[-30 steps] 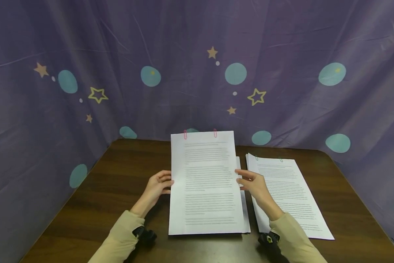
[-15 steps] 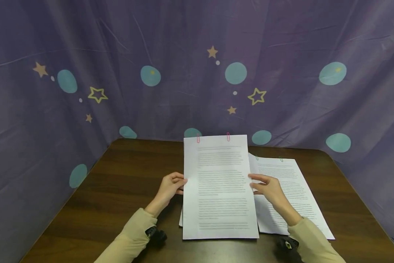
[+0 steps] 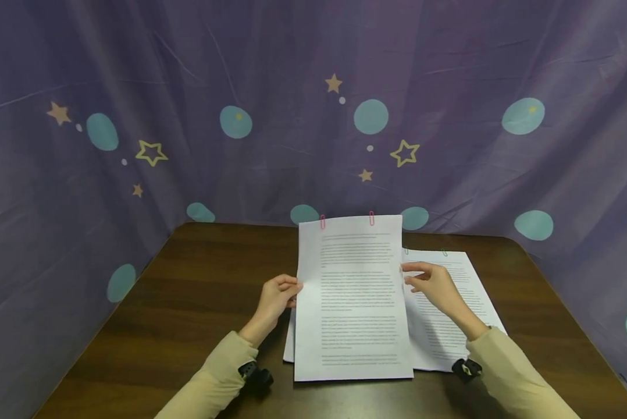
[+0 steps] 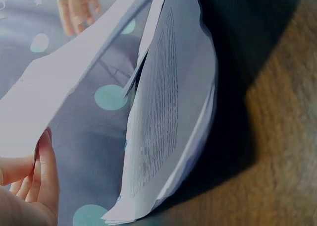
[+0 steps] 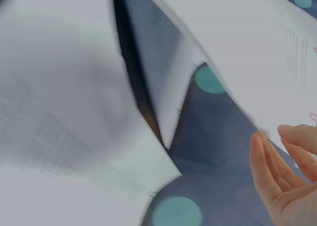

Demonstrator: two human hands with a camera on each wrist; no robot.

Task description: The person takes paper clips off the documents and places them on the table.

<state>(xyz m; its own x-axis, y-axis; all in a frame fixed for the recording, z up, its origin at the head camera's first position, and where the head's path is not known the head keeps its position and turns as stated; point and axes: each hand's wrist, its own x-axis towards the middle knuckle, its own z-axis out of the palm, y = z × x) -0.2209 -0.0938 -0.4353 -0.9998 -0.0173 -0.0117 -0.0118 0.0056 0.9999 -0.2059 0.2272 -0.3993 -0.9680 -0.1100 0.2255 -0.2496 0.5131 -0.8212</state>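
A clipped stack of printed paper (image 3: 355,297), with two pink paper clips (image 3: 371,218) along its top edge, stands tilted up in the middle of the table. My left hand (image 3: 274,299) pinches its left edge between thumb and fingers. At the right edge, my right hand (image 3: 434,285) has its fingertips right by the paper, with thumb and fingers apart in the right wrist view. Beneath lies another paper stack (image 4: 158,122), mostly hidden in the head view, only its lower left corner showing. To the right lies a paper stack (image 3: 455,302) with green clips (image 3: 444,252), partly covered.
The brown wooden table (image 3: 214,273) extends to the left and in front of the papers. Behind it hangs a purple curtain (image 3: 271,70) with stars and teal dots. Dark wrist devices (image 3: 256,375) sit on both sleeves.
The pink-clipped stack has moved right with both hands, uncovering the lower stack's left edge and overlapping the green-clipped stack. My right thumb has come away from the edge.
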